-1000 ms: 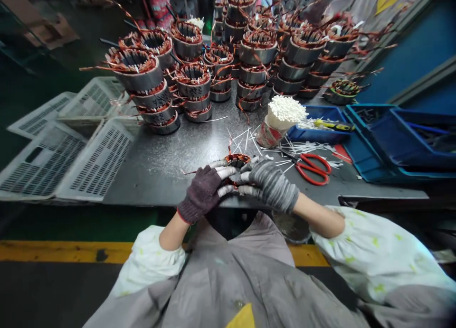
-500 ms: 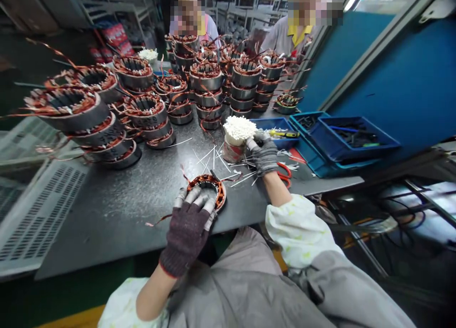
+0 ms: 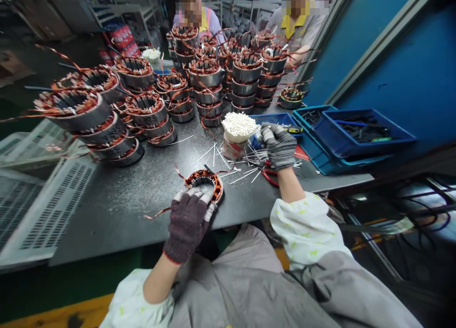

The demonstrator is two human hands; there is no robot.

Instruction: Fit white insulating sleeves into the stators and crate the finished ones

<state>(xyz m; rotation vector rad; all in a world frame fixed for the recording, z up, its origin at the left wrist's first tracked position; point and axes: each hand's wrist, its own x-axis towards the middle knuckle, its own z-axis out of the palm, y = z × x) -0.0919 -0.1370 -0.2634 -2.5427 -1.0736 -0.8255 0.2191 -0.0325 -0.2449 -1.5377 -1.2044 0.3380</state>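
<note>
A motor stator [image 3: 218, 191] with orange copper windings lies on the dark table in front of me. My left hand [image 3: 188, 219], in a dark purple glove with pale fingertips, is closed on its near left rim. A red-patterned cup [image 3: 234, 148] stands beyond it, packed with thin white sticks [image 3: 241, 125]. Just right of the cup, my right hand [image 3: 280, 147], in a grey striped glove, has its fingers pinched; what lies between them is too small to make out. Red-handled scissors [image 3: 270, 176] lie partly under this hand. Loose white sticks [image 3: 244, 176] are scattered around the cup's foot.
Stacks of stators [image 3: 206, 88] fill the back and left of the table [image 3: 142, 214]. Blue bins [image 3: 363, 138] stand at the right, near a yellow-handled tool [image 3: 295, 130]. White perforated crates [image 3: 53, 214] sit at the left. Two people are across the table.
My right hand has moved right, away from the sticks in the cup, with its fingers pinched. My left hand stays on the stator. The camera view has shifted slightly.
</note>
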